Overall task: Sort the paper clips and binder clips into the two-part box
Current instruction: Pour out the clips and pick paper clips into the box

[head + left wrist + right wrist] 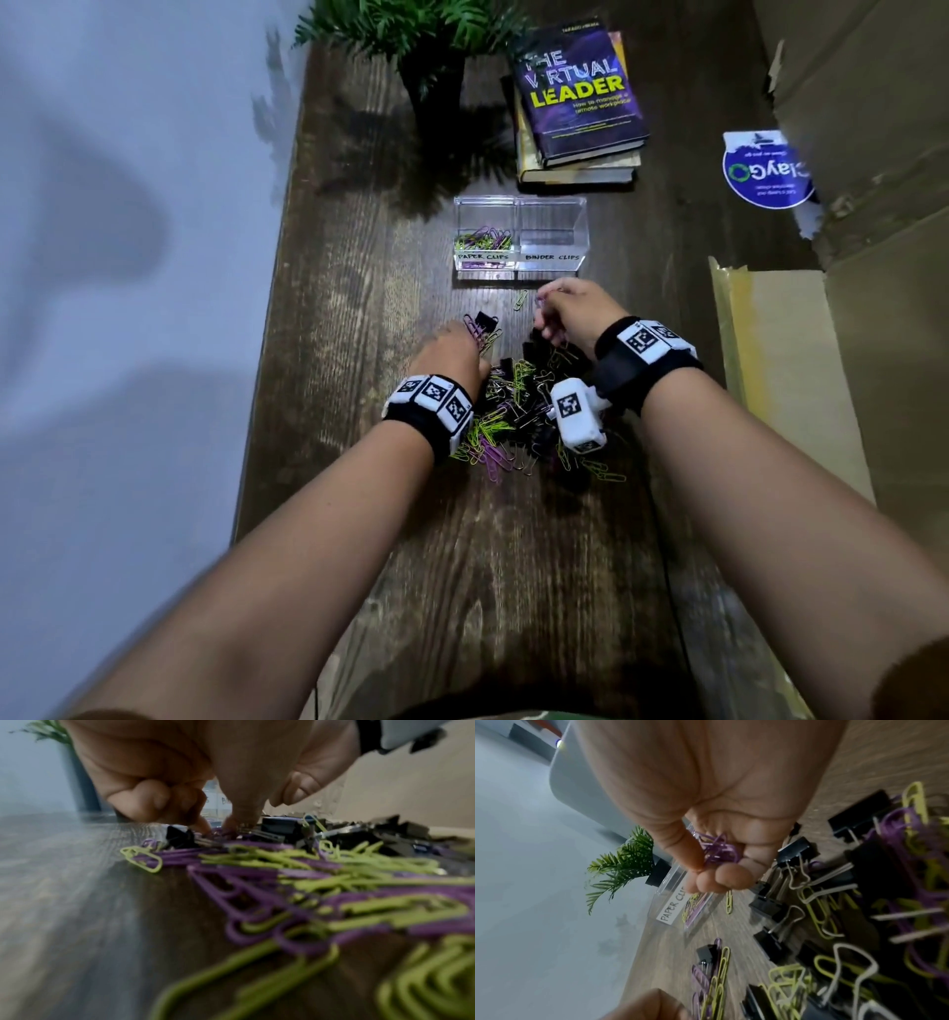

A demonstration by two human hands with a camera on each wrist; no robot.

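Observation:
A clear two-part box [519, 267] stands on the dark wooden table, labelled PAPER CLIPS on its left part and BINDER CLIPS on its right. Green and purple paper clips [482, 239] lie in the left part; the right part looks empty. A mixed pile [518, 406] of paper clips and black binder clips lies in front of the box. My right hand [544, 308] is raised just in front of the box and grips several purple paper clips [718, 850]. My left hand [218, 827] is down at the pile's far left edge, thumb and forefinger pinching a purple paper clip [218, 831].
Two stacked books [580, 97] and a potted plant [436, 51] stand behind the box. Cardboard [873, 128] with a blue sticker [765, 172] lines the right side. A pale wall runs along the table's left edge. A lone green clip [521, 299] lies near the box.

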